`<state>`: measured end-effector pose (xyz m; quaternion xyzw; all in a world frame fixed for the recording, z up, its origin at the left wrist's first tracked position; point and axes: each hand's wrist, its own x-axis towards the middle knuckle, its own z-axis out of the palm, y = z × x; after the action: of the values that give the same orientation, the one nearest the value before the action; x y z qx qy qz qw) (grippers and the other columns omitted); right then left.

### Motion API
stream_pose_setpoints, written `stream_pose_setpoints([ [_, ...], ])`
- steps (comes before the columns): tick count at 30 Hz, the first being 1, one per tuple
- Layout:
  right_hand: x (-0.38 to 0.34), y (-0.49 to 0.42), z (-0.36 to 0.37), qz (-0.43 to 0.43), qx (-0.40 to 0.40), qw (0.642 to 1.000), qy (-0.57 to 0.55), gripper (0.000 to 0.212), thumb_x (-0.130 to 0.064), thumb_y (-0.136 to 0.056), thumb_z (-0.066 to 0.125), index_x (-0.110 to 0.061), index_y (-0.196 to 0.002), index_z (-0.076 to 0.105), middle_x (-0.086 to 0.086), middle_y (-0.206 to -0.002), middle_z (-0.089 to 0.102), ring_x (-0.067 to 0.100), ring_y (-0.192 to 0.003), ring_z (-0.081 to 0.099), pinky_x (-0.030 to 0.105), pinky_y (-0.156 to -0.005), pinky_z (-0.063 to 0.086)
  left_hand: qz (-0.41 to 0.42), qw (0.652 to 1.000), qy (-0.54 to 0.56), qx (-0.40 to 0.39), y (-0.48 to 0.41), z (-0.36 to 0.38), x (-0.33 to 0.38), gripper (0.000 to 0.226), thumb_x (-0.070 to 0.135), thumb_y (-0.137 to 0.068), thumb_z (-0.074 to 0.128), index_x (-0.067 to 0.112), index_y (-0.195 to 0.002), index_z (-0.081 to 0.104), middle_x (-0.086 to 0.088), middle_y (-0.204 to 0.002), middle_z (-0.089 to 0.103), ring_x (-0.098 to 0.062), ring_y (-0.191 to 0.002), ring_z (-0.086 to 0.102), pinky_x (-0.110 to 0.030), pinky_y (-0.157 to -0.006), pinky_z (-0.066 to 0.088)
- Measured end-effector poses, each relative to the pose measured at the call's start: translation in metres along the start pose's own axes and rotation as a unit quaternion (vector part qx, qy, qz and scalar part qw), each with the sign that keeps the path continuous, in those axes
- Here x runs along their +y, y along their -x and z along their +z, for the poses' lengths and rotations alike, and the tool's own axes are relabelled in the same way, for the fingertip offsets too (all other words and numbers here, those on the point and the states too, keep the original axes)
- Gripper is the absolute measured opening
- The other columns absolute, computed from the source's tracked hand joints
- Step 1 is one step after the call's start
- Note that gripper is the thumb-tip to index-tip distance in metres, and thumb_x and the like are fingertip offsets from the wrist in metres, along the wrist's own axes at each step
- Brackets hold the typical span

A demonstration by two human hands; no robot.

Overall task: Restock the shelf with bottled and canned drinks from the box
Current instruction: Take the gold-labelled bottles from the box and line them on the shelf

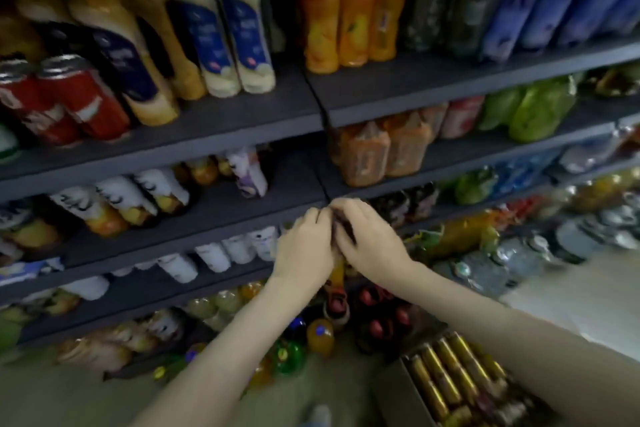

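A shop's drinks aisle. Dark tiered shelves (221, 121) run across the whole view, packed with rows of the same product: orange bottles (353, 7), red cans (65, 97) and cream bottles (221, 28) left of them. Below the shelves, a box (408, 399) of gold cans (446, 378) sits on the floor.

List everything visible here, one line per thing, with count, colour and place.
Orange bottles: three, orange-red, top shelf centre.
Cream bottles: two, cream with blue labels, top shelf left.
Red cans: two clear, red and white, top shelf far left.
Blue packs: several, blue, top shelf right.
Green bottles: count unclear, second shelf right.
Box: one, grey-brown, floor lower right.
Gold cans: rows, inside box.
Held item: one, dark, blurred, between hands.
Left hand: on held item.
Right hand: on held item.
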<state>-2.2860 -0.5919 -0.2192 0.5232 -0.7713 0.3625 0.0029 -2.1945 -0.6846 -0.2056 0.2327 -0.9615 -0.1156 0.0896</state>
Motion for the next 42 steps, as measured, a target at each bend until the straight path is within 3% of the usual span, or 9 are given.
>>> stream_pose_setpoints([
  [9, 0.151, 0.125, 0.051, 0.279, -0.048, 0.959, 0.004, 0.031, -0.011, -0.092, 0.051, -0.008, -0.123, 0.053, 0.007, -0.113, 0.059, 0.025, -0.107, 0.056, 0.03, -0.087, 0.045, 0.045, 0.971, 0.045, -0.232, -0.033, 0.164, 0.038, 0.041, 0.036, -0.1, 0.039, 0.023, -0.139, 0.039, 0.0, -0.131, 0.052, -0.024, -0.11, 0.057, -0.033, -0.076, 0.046],
  [13, 0.227, 0.214, 0.075, 0.443, -0.075, 0.893, 0.02, 0.038, -0.013, -0.094, 0.048, -0.012, -0.132, 0.046, 0.006, -0.125, 0.054, 0.022, -0.115, 0.053, 0.027, -0.088, 0.043, 0.096, 0.935, 0.034, -0.341, -0.037, 0.267, 0.066, 0.044, 0.034, -0.098, 0.041, 0.021, -0.14, 0.036, -0.004, -0.132, 0.052, -0.027, -0.115, 0.055, -0.037, -0.086, 0.046],
  [19, 0.323, 0.379, 0.14, 0.658, -0.061, 0.751, -0.006, 0.054, -0.011, -0.095, 0.048, -0.013, -0.146, 0.029, 0.006, -0.138, 0.043, 0.022, -0.126, 0.041, 0.028, -0.094, 0.038, 0.149, 0.878, 0.018, -0.454, -0.005, 0.448, 0.106, 0.054, 0.031, -0.099, 0.04, 0.023, -0.149, 0.023, -0.004, -0.139, 0.044, -0.024, -0.123, 0.047, -0.032, -0.094, 0.039],
  [23, 0.384, 0.482, 0.2, 0.73, -0.032, 0.683, -0.025, 0.055, -0.01, -0.095, 0.048, -0.013, -0.147, 0.029, 0.007, -0.131, 0.046, 0.024, -0.121, 0.044, 0.028, -0.091, 0.038, 0.204, 0.86, -0.004, -0.468, 0.026, 0.587, 0.131, 0.056, 0.027, -0.098, 0.039, 0.027, -0.151, 0.019, -0.002, -0.145, 0.036, -0.024, -0.131, 0.037, -0.036, -0.104, 0.036],
  [26, 0.439, 0.536, 0.235, 0.764, 0.006, 0.644, -0.032, 0.063, -0.009, -0.093, 0.05, -0.015, -0.15, 0.022, 0.008, -0.138, 0.041, 0.025, -0.126, 0.04, 0.035, -0.102, 0.038, 0.257, 0.846, -0.028, -0.467, 0.041, 0.686, 0.157, 0.059, 0.024, -0.098, 0.04, 0.031, -0.151, 0.015, -0.008, -0.154, 0.021, -0.027, -0.14, 0.024, -0.039, -0.11, 0.029],
  [30, 0.528, 0.576, 0.273, 0.776, 0.078, 0.624, -0.051, 0.083, -0.005, -0.089, 0.054, -0.025, -0.152, 0.005, 0.011, -0.149, 0.028, 0.028, -0.136, 0.03, 0.042, -0.111, 0.031, 0.395, 0.808, -0.052, -0.434, 0.03, 0.802, 0.192, 0.077, 0.042, -0.093, 0.05, 0.036, -0.152, 0.0, -0.01, -0.159, -0.015, -0.027, -0.147, -0.011, -0.044, -0.118, -0.001],
  [33, 0.591, 0.592, 0.301, 0.773, 0.02, 0.634, -0.012, 0.099, -0.014, -0.087, 0.062, -0.03, -0.15, -0.012, 0.011, -0.159, 0.003, 0.033, -0.145, 0.006, 0.044, -0.115, 0.018, 0.522, 0.76, -0.117, -0.37, 0.005, 0.875, 0.209, 0.089, 0.065, -0.088, 0.043, 0.038, -0.148, -0.016, -0.009, -0.152, -0.033, -0.028, -0.142, -0.027, -0.05, -0.112, -0.017],
  [38, 0.653, 0.615, 0.325, 0.797, -0.083, 0.595, 0.065, 0.109, -0.031, -0.085, 0.068, -0.023, -0.148, -0.02, 0.02, -0.157, -0.01, 0.04, -0.145, -0.003, 0.045, -0.117, 0.01, 0.539, 0.766, -0.118, -0.329, -0.008, 0.941, 0.194, 0.08, 0.076, -0.085, 0.015, 0.038, -0.151, -0.008, -0.01, -0.16, -0.013, -0.026, -0.145, -0.019, -0.053, -0.112, -0.016],
  [42, 0.665, 0.626, 0.335, 0.789, -0.123, 0.587, 0.132, 0.112, -0.043, -0.082, 0.068, -0.021, -0.148, -0.02, 0.022, -0.156, -0.007, 0.043, -0.143, -0.003, 0.049, -0.115, 0.014, 0.566, 0.768, -0.063, -0.293, -0.012, 0.952, 0.185, 0.081, 0.076, -0.085, 0.024, 0.033, -0.152, 0.017, -0.012, -0.159, 0.015, -0.029, -0.147, 0.008, -0.053, -0.116, 0.001],
])
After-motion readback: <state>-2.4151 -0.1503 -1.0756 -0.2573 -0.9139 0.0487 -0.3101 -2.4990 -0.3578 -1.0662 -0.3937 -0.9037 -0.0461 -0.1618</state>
